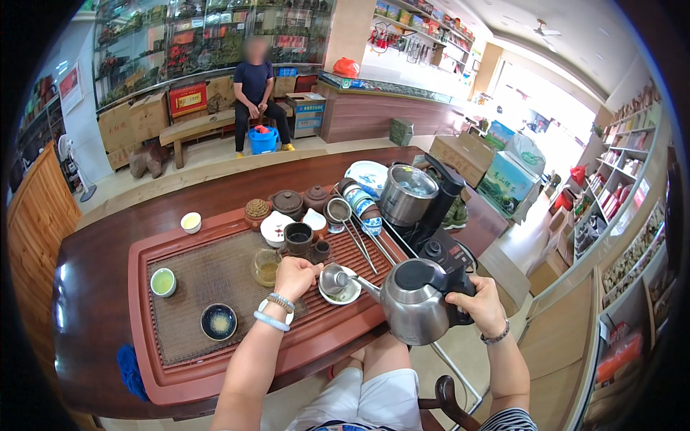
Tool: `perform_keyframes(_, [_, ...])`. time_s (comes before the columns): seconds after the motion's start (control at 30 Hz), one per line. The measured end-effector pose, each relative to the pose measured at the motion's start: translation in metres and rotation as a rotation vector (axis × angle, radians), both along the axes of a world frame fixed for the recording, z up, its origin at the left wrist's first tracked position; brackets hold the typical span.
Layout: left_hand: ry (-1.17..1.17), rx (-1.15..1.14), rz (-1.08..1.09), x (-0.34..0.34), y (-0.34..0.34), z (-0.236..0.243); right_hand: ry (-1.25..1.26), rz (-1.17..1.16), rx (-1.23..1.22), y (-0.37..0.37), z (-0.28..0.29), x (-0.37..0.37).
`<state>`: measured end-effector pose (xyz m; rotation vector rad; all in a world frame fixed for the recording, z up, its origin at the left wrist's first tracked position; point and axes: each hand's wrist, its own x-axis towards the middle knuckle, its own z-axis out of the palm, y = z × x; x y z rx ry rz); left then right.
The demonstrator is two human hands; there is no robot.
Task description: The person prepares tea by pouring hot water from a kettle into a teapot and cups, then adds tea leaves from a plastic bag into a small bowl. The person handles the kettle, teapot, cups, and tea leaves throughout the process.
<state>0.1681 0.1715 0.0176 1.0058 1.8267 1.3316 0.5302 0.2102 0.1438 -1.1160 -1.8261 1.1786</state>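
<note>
Glossy dark wood of the long table (pixel 93 244) is partly covered by a reddish tea tray (pixel 140 302). Beside the tray's right end, the steel kettle (pixel 413 316) is held by the right hand (pixel 483 303), whose fingers are wrapped around the black handle (pixel 460 286); its spout is pointed toward a white bowl (pixel 351 297). At the spout's tip, a small silvery piece (pixel 333 279) seems pinched by the left hand (pixel 295 279), though the exact hold cannot be told. With the 2 so close, fingers could be scalded by a hurried tilt, if hot water is inside. By a knocked spout, the lap (pixel 388 388) could be splashed.
</note>
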Motion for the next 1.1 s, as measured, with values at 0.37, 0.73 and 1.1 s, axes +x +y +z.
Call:
perform_keyframes(0.37, [-0.221,0.135,-0.103,-0.002,-0.004,0.010,0.466,-0.107,-0.089,0.009,-0.041,0.035])
perform_keyframes(0.73, [-0.242,0.731,0.107,-0.018,-0.010,0.035,0.499,-0.371,0.112,0.037,-0.060,0.101])
perform_keyframes(1.1, [-0.011,0.627,0.117,-0.056,-0.002,0.010,0.464,-0.667,0.232,0.080,-0.072,0.134])
